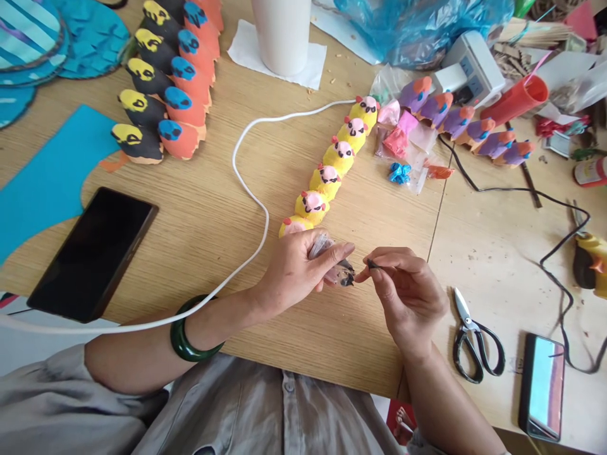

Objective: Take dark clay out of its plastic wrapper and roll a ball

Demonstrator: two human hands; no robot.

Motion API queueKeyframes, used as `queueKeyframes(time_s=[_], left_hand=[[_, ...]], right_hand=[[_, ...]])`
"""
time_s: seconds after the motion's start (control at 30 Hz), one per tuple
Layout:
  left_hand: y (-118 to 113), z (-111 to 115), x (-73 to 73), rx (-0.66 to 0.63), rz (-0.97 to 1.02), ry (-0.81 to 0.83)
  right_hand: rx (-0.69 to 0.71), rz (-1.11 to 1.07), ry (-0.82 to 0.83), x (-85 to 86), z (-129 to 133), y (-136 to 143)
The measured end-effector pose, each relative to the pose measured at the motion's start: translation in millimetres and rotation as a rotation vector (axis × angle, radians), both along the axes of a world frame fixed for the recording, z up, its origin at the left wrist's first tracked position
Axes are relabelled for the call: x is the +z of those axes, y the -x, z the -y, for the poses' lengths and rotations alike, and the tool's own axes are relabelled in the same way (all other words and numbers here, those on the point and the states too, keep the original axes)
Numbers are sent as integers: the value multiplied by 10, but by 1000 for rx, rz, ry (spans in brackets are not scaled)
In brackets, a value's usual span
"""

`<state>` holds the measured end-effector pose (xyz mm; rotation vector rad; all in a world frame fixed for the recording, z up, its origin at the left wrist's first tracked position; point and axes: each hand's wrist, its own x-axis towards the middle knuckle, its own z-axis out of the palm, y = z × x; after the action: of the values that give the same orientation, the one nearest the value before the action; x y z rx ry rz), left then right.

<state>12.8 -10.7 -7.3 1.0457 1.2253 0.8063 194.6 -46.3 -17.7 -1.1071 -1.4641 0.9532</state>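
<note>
My left grip [337, 253] clutches a clear packet [337, 270]; right grip [372, 270] pinches dark bit [372, 264] just beside it.

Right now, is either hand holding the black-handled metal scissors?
No, the scissors lie on the wooden table, while the left hand holds a clear plastic packet and the right hand pinches a small dark piece.

1. On the table [370, 202], a central row of figures [342, 155] is placed.
2. Behind it, to the left, a cup [282, 31] is set on a napkin [317, 66].
3. Left of these, a double row of figures [175, 101] is stood; before it, a phone [95, 253] is laid.
4. At the right front, scissors [467, 323] are laid left of another phone [543, 385].
</note>
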Motion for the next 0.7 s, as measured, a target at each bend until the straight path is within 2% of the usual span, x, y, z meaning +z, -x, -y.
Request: queueKeyframes(time_s=[0.13,0.3,0.37,0.5,0.53,0.63,0.7], left_hand=[[1,-4,-12,3,12,-7],[-5,-9,-10,8,35,10],[-11,-7,0,-4,45,21],[-14,2,11,-15,53,9],[-12,4,11,-8,46,5],[-6,10,5,2,25,0],[-6,13,-6,-2,27,-13]], right_hand=[[71,36,-25,5,-4,-9],[-13,-23,6,20,-7,10],[-25,34,-61,6,-9,10],[108,249,-205,-21,-24,-8],[86,248,-210,-19,-28,-13],[-103,173,-245,-8,-42,-15],[-52,232,-289,-9,-54,-8]])
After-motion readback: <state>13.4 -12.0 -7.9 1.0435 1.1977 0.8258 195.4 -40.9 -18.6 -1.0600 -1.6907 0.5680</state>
